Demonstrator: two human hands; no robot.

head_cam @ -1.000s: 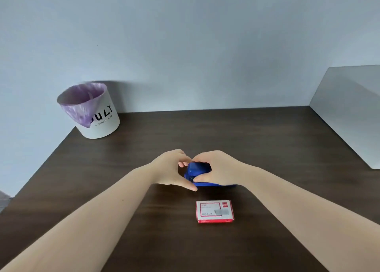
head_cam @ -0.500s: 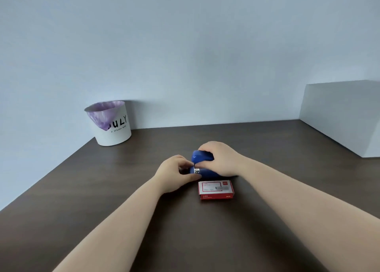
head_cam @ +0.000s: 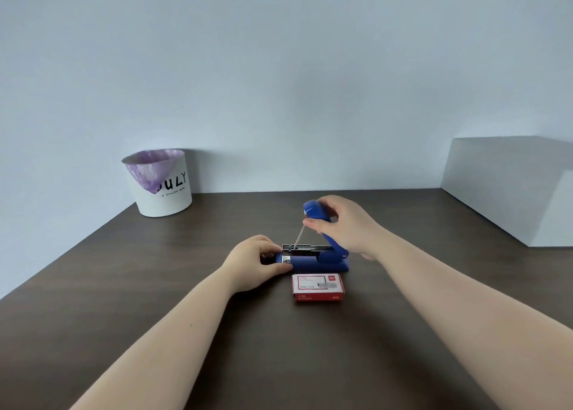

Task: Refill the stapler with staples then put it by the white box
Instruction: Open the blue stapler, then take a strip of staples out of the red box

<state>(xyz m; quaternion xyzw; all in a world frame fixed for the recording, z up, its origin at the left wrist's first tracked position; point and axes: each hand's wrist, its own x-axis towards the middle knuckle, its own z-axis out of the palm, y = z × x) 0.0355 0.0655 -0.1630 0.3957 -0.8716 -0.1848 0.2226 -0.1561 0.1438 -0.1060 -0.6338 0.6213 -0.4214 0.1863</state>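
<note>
A blue stapler [head_cam: 319,260] sits on the dark wooden table [head_cam: 155,285] at the centre. Its top arm is swung up and the metal staple channel lies bare. My left hand [head_cam: 252,262] pinches the front end of the stapler's base. My right hand [head_cam: 344,226] grips the raised blue top arm. A red and white staple box [head_cam: 317,286] lies shut just in front of the stapler. The white box [head_cam: 511,189] stands at the table's right edge against the wall.
A white bin [head_cam: 159,183] with a purple liner and black lettering stands at the back left by the wall. The table's left edge runs diagonally toward me.
The stapler's top arm has been lifted open by my right hand, baring the staple channel. My left hand has shifted to hold the base's front end. The camera view has tilted up.
</note>
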